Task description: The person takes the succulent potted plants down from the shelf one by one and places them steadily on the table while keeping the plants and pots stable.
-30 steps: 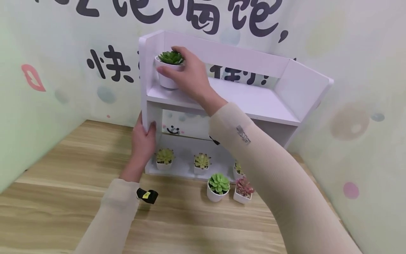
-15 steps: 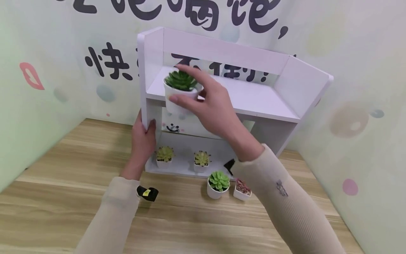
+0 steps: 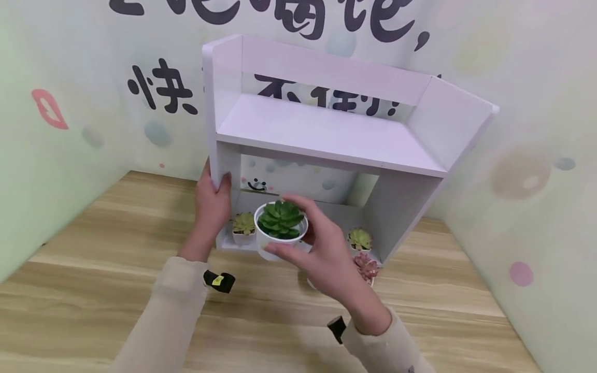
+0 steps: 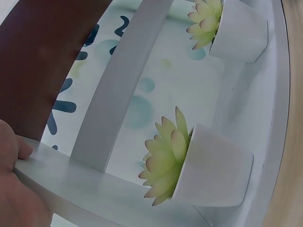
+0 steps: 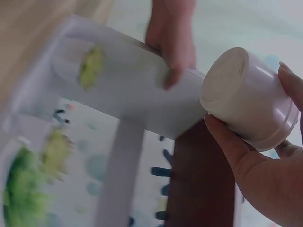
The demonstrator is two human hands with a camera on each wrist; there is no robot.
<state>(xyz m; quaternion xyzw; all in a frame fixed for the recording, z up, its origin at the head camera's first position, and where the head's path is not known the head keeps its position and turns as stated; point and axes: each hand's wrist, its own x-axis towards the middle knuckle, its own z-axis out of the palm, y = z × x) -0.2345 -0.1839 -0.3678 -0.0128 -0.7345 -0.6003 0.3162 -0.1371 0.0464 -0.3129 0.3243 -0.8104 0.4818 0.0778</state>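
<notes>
My left hand grips the left side panel of a white two-tier shelf, thumb on the inner face. In my right hand is a dark green succulent in a round white pot, pinched between thumb and fingers. It hangs off the surface, in front of the lower tier. The right wrist view shows that white pot tilted, its underside visible. On the lower tier, yellow-green succulents sit in white pots, one at the left and one at the right. Another appears behind the nearest in the left wrist view.
A red succulent stands on the wooden table before the shelf's right part. My right hand mostly hides a white pot beside it. Behind rises a printed wall; a pale green wall borders the left side.
My right hand has lifted the dark green succulent off the upper tier's left end and brought it down toward me, slightly right. The left hand has kept its grip on the side panel.
</notes>
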